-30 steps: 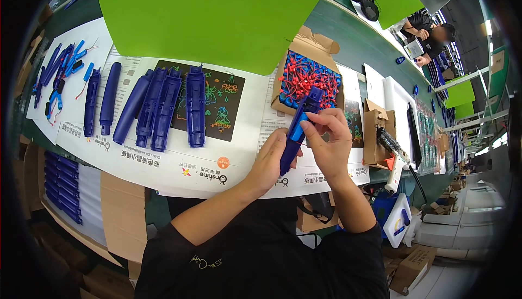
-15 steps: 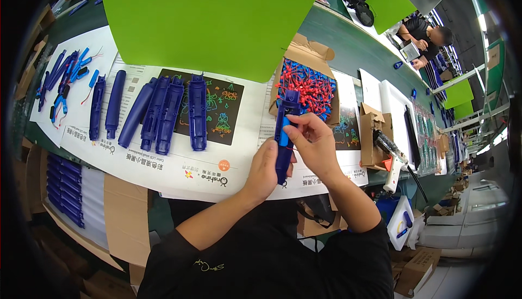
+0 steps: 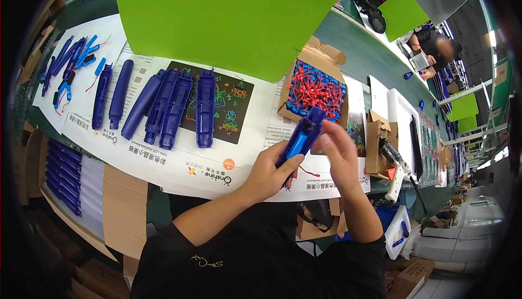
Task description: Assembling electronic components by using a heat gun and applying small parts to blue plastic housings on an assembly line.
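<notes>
My left hand (image 3: 270, 173) grips a dark blue plastic half-shell casing (image 3: 312, 122), tilted with its upper end to the right. In its hollow lies a bright blue cylindrical battery (image 3: 297, 145), my left thumb by its lower end. A thin red wire (image 3: 311, 172) hangs out beside the thumb. My right hand (image 3: 340, 155) is just right of the casing, fingers apart and a little blurred, holding nothing that I can see. Beyond the casing stands an open cardboard box (image 3: 288, 112) full of blue batteries with red leads (image 3: 315, 88).
Several blue casings (image 3: 205, 108) lie on the printed sheet at left. Farther left is a pile of casings and batteries (image 3: 68, 70). A green panel (image 3: 217, 22) rises ahead. At right, a glue gun (image 3: 398, 184) rests beside a small carton (image 3: 375, 145). A co-worker (image 3: 435, 49) sits beyond.
My right hand has let go of the battery and moved right, off the casing. The casing has tilted to the right, and the red wire now hangs out in view.
</notes>
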`<action>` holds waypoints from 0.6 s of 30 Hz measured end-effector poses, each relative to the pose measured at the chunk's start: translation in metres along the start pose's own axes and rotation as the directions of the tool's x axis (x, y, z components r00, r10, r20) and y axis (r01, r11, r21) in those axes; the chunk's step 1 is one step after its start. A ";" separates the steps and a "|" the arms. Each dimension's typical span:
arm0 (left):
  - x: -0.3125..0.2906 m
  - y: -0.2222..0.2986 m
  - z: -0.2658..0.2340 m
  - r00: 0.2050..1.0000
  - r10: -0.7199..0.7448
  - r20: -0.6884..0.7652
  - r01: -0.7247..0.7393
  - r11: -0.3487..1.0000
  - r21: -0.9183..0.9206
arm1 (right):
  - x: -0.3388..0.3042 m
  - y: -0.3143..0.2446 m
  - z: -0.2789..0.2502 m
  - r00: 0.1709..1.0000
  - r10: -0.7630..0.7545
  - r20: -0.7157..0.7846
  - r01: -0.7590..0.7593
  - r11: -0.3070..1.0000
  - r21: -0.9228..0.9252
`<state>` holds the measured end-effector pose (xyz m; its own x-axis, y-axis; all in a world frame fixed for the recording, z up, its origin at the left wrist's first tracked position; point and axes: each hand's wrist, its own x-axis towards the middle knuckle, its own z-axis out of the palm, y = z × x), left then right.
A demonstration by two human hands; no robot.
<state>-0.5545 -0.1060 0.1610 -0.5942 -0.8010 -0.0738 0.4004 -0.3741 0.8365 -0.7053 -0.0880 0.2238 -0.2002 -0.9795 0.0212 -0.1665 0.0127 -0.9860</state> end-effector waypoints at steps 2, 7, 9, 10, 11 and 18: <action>-0.002 -0.002 0.001 1.000 0.014 0.002 -0.014 1.000 0.014 | -0.005 0.003 0.005 0.986 0.065 0.156 -0.072 0.997 0.039; -0.006 0.014 0.000 0.994 0.020 0.107 -0.048 0.962 0.268 | -0.002 -0.022 0.006 0.966 0.097 0.239 -0.109 0.993 0.037; -0.012 0.033 -0.004 0.947 0.262 0.186 -0.321 0.749 0.579 | 0.022 -0.031 -0.021 0.958 -0.015 0.286 0.004 0.999 0.038; -0.017 0.053 -0.008 0.967 0.219 0.127 -0.247 0.710 0.660 | 0.044 -0.039 -0.038 0.987 -0.072 0.144 0.069 0.997 0.029; -0.017 0.064 -0.017 0.959 0.267 0.091 -0.249 0.648 0.720 | 0.076 -0.049 -0.059 0.991 -0.135 -0.015 0.135 0.991 0.010; -0.016 0.124 -0.077 0.863 0.400 -0.307 0.384 -0.127 0.915 | 0.335 0.056 -0.226 0.894 0.114 -0.433 -0.271 0.907 -0.321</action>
<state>-0.4412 -0.1755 0.2240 -0.1384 -0.9849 0.1043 -0.9169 0.1672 0.3623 -1.0001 -0.3697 0.2129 -0.6160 -0.7875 -0.0214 -0.4070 0.3415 -0.8472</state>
